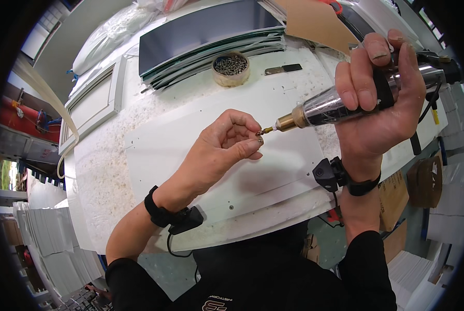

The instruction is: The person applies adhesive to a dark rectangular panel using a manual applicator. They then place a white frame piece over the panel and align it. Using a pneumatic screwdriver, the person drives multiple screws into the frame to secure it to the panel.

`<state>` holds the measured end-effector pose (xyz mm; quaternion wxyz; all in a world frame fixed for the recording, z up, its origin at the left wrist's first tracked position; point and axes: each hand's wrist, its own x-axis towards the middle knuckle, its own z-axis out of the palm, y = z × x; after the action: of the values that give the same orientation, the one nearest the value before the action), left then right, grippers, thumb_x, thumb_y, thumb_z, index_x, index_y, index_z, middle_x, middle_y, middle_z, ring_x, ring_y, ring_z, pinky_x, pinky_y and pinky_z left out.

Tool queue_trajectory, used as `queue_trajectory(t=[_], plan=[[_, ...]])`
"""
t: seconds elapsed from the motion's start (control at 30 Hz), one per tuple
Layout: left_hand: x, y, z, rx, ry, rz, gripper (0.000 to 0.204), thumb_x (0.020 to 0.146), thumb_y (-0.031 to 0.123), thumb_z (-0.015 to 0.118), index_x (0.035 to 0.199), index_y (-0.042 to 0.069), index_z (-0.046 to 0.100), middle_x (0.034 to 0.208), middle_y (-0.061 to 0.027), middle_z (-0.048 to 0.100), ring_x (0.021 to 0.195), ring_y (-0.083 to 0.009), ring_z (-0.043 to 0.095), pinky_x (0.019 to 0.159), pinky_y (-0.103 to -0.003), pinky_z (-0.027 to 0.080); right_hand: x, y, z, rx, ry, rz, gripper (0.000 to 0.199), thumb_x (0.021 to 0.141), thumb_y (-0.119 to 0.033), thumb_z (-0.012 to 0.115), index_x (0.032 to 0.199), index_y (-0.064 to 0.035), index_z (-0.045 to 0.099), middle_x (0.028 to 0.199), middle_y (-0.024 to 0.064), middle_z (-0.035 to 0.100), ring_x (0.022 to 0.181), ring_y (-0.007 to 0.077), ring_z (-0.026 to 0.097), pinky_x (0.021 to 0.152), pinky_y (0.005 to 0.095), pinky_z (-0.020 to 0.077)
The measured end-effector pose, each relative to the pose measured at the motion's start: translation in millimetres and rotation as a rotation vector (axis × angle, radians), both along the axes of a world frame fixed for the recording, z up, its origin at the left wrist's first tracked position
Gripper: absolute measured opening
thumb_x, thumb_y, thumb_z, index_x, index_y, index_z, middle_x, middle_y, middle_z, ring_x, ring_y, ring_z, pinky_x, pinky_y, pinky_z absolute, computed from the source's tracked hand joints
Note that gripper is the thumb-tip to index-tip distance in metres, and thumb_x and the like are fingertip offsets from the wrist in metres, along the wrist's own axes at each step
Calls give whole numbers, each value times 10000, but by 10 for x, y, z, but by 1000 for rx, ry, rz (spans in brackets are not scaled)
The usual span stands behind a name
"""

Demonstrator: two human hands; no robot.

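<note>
"While my right hand (pixel 387 119) wraps around a silver, cylindrical metal driver (pixel 320 109) with a brass-coloured nose, my left hand (pixel 227 139) pinches a tiny dark piece (pixel 259 135) at its tip. It is too small to make out."

"Where is that tip?"

"Above the flat white rectangular board (pixel 162 140), inside its edges; the driver's body slants up to the right."

"What about the edges?"

"Toward me, the board's edge runs near the rim of the white speckled table (pixel 100 171). Leftward, a strip of tabletop separates the board from a white rectangular frame (pixel 117 88)."

"And the far side?"

"A round pale tub (pixel 232 80) of small grey metal pieces (pixel 231 64) stands just beside a stack of dark glossy panels (pixel 206 36). Between tub and left hand, I have a stretch of board."
</note>
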<state>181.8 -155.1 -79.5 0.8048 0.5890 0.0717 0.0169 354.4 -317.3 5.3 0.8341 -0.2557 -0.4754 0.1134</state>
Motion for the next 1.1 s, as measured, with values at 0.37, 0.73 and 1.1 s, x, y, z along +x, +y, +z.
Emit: queue_trajectory(t=[0.37, 0.73, 1.1], plan=[[-4, 13, -18, 4, 19, 23, 239, 998, 78, 671, 1208, 63, 556, 1072, -27, 588, 997, -103, 625, 939, -298, 589, 2, -58, 30, 3, -85, 58, 307, 1106, -256, 402, 1244, -16, 536, 967, 60, 571, 520, 66, 388, 476, 240, 411], [12, 7, -53, -30, 19, 12, 252, 998, 116, 685, 1211, 74, 556, 1077, -19, 577, 996, -98, 613, 939, -308, 584, -10, -60, -12, 13, -60, 65, 320, 1107, -253, 396, 1260, -6, 530, 965, 64, 565, 518, 67, 389, 474, 241, 412], [322, 96, 141, 569, -40, 105, 146, 990, 45, 632, 1132, 19, 611, 1030, -73, 707, 978, -135, 667, 871, -306, 542, 20, 260, 265, -218, 28, 25, 246, 1053, -283, 533, 1089, -42, 567, 880, 43, 584, 513, 73, 469, 499, 247, 412]])
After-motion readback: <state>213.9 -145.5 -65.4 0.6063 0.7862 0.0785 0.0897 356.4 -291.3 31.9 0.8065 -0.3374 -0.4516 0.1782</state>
